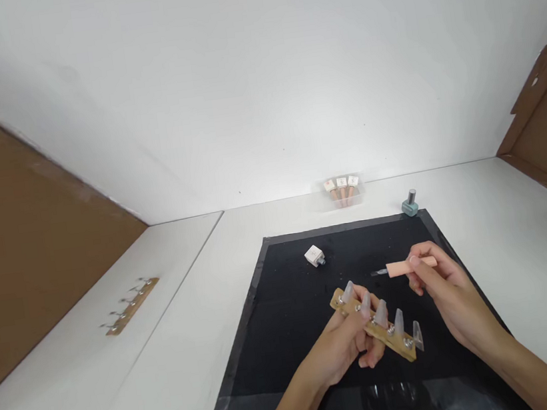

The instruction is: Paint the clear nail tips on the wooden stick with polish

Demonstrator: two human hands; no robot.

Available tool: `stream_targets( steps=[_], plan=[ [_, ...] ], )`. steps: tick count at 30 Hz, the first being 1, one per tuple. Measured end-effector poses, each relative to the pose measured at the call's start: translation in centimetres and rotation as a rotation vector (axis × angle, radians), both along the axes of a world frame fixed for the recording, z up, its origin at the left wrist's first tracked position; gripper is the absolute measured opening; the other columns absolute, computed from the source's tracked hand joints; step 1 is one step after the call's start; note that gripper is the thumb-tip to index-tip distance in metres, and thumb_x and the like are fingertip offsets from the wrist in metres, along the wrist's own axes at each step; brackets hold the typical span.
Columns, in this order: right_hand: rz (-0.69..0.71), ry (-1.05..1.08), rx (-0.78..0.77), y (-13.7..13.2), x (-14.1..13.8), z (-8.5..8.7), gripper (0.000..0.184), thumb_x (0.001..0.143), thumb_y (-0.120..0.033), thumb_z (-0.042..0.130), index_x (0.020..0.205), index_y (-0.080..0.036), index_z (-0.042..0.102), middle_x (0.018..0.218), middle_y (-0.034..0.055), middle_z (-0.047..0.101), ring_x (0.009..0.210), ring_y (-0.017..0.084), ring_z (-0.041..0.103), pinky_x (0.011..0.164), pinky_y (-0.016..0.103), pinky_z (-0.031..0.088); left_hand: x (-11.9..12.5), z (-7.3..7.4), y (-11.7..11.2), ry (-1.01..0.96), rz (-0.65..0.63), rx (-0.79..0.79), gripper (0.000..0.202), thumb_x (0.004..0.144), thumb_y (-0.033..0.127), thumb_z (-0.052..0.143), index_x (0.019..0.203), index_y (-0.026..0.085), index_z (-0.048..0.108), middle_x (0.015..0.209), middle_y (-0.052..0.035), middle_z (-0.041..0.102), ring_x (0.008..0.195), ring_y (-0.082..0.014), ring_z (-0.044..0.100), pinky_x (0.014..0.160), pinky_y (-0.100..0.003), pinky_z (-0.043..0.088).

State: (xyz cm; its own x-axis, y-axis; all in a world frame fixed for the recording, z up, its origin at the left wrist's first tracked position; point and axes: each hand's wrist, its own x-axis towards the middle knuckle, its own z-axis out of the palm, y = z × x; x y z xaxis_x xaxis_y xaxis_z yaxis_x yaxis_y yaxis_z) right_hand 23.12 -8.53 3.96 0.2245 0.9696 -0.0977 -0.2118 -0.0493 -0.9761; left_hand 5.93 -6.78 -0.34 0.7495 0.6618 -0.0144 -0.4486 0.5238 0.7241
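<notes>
My left hand [340, 351] is closed around a wooden nail tip stand [390, 339], tilted down to the right, with several clear false nails [380, 313] standing along it. In my right hand [449, 296] a peach-handled nail polish brush [397, 268] is pinched between thumb and fingers. Its bristle end points left, above the black mat and apart from the nails. A white square nail polish bottle [315, 256] lies on the mat beyond my hands, its neck toward the right.
A clear plastic box [341, 193] with three peach-capped bottles stands by the wall. Near the far right corner of the black mat [295, 296] is a grey-green bottle [410, 204] with a silver cap. Another wooden nail stand [133, 307] lies at the left. Brown panels flank both sides.
</notes>
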Motion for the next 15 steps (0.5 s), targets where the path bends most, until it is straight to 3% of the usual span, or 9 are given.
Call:
stream_targets(
  steps=[6, 15],
  plan=[
    [0.085, -0.045, -0.015, 0.2, 0.1, 0.1, 0.037, 0.073, -0.056, 0.069, 0.071, -0.021, 0.055, 0.056, -0.0065, 0.044, 0.054, 0.010, 0.039, 0.052, 0.022, 0.035, 0.1, 0.3, 0.0, 0.060, -0.084, -0.047, 0.029, 0.078, 0.038, 0.068, 0.080, 0.018, 0.047, 0.069, 0.0047, 0.051, 0.041, -0.0029, 0.048, 0.037, -0.015, 0.025],
    [0.174, 0.014, 0.032, -0.2, 0.3, 0.2, 0.036, 0.073, -0.056, 0.070, 0.073, -0.022, 0.057, 0.060, -0.0061, 0.047, 0.055, 0.009, 0.041, 0.054, 0.020, 0.036, -0.4, -1.0, -0.1, -0.051, -0.039, 0.035, 0.021, 0.092, 0.040, 0.052, 0.092, 0.021, 0.043, 0.079, 0.0030, 0.060, 0.036, -0.0006, 0.045, 0.031, -0.011, 0.021]
  ],
)
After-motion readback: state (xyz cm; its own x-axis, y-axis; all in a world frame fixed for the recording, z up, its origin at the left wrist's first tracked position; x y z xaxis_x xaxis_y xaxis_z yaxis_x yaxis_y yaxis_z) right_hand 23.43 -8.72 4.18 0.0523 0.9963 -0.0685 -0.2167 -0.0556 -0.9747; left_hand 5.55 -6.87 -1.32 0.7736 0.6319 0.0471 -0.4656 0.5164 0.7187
